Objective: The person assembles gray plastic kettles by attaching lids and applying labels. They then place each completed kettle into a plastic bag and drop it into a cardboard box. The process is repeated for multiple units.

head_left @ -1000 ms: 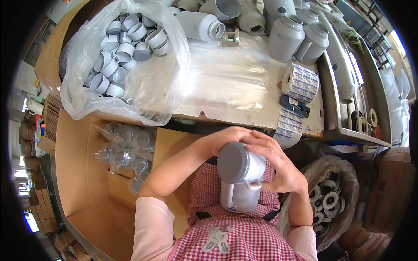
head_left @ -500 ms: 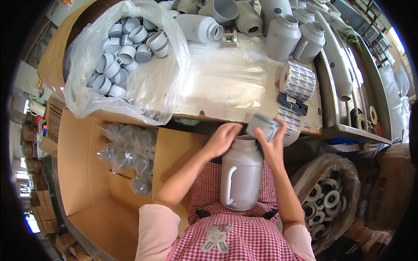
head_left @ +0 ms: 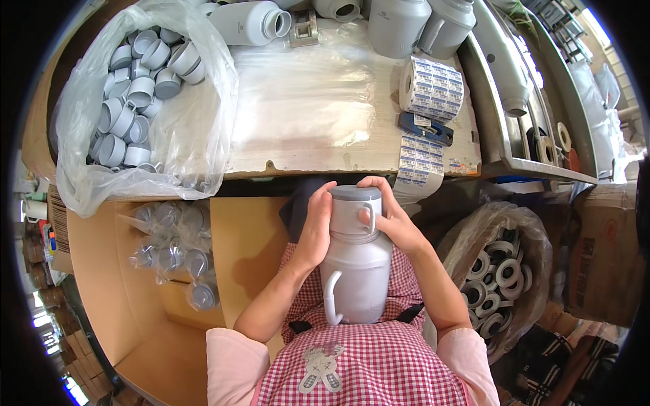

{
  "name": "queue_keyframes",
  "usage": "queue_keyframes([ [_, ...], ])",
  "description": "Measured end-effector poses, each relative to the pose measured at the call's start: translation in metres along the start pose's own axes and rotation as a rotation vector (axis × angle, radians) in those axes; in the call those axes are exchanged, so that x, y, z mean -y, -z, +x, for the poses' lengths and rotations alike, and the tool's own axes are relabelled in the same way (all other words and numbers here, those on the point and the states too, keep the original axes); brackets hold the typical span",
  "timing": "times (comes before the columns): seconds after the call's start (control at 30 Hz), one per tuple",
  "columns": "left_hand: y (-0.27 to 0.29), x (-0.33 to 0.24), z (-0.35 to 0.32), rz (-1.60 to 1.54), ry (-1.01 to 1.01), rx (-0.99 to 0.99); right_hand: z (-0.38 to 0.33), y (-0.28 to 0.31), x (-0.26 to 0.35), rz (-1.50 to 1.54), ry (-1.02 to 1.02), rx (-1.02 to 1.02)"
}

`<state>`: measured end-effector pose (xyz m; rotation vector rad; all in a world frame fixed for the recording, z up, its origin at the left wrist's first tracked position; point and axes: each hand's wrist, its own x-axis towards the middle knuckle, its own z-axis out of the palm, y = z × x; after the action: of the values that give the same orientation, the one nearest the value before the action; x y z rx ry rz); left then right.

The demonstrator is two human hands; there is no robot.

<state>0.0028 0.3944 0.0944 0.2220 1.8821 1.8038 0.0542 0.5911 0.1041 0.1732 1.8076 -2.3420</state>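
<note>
A large grey jug (head_left: 359,274) with a side handle stands upright on my lap. On its neck sits a grey cup-shaped lid (head_left: 349,211) with a small handle on its right side. My left hand (head_left: 318,227) presses along the lid's left side. From the right, my right hand (head_left: 393,216) wraps the lid, its thumb by the small handle. Both hands are closed round the lid.
A plastic-lined box of grey cup lids (head_left: 139,88) is at far left. Bagged lids (head_left: 172,237) lie in an open carton (head_left: 101,271). A label roll (head_left: 433,88) and more grey jugs (head_left: 399,24) are on the worktable. Grey rings (head_left: 508,271) fill a lined box at right.
The cup lid came down from my right hand's raised hold onto the jug's neck, and my left hand moved up to its side. The view has shifted, moving the table up and left.
</note>
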Motion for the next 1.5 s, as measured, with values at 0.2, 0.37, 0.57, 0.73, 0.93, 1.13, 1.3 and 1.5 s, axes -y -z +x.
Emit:
queue_keyframes([
  [0.2,0.0,-0.008,-0.002,0.155,-0.443,-0.019,0.0,-0.02,0.005,-0.18,0.078,-0.198],
  [0.37,0.001,-0.019,0.0,0.175,-0.535,0.09,-0.004,-0.021,0.01,-0.214,0.024,-0.257],
  [0.57,0.001,-0.019,-0.003,0.159,-0.524,0.087,-0.005,-0.022,0.007,-0.288,0.06,-0.287],
  [0.73,0.001,-0.012,-0.004,0.138,-0.508,0.043,-0.002,-0.022,0.006,-0.291,0.079,-0.273],
  [0.93,-0.005,-0.01,-0.007,0.104,-0.448,-0.078,-0.004,-0.021,-0.001,-0.292,0.083,-0.233],
  [1.13,-0.01,-0.004,-0.022,0.17,-0.41,-0.107,-0.016,-0.024,-0.005,-0.351,0.087,-0.262],
  [1.3,0.001,0.002,-0.025,0.119,-0.366,-0.198,-0.012,-0.026,-0.002,-0.386,0.007,-0.116],
  [1.5,0.071,-0.02,0.067,0.53,-0.328,-0.258,-0.003,-0.025,0.003,-0.316,-0.136,-0.082],
])
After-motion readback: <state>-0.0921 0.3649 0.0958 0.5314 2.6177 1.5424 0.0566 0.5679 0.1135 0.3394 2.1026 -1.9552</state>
